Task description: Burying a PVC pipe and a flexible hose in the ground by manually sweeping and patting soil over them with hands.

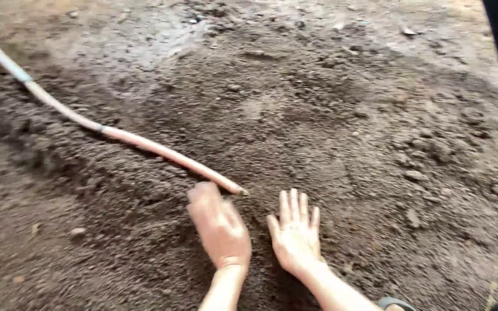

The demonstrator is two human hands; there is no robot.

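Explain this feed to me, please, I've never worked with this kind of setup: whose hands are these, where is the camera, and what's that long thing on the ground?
There is no machine here. A person wears one camera on the head, and it looks down at their own two bare hands. The left hand is blurred, palm down on the soil, fingers together. The right hand lies flat beside it with fingers spread. Neither hand holds anything; no grip is closed on an object. The ground is dark, crumbly soil with small clods and a paler patch near the top. The long thing is a pale reddish hose or pipe, which one I cannot tell. It runs from the upper left down to an end just above the left hand's fingertips; whether they touch is unclear.
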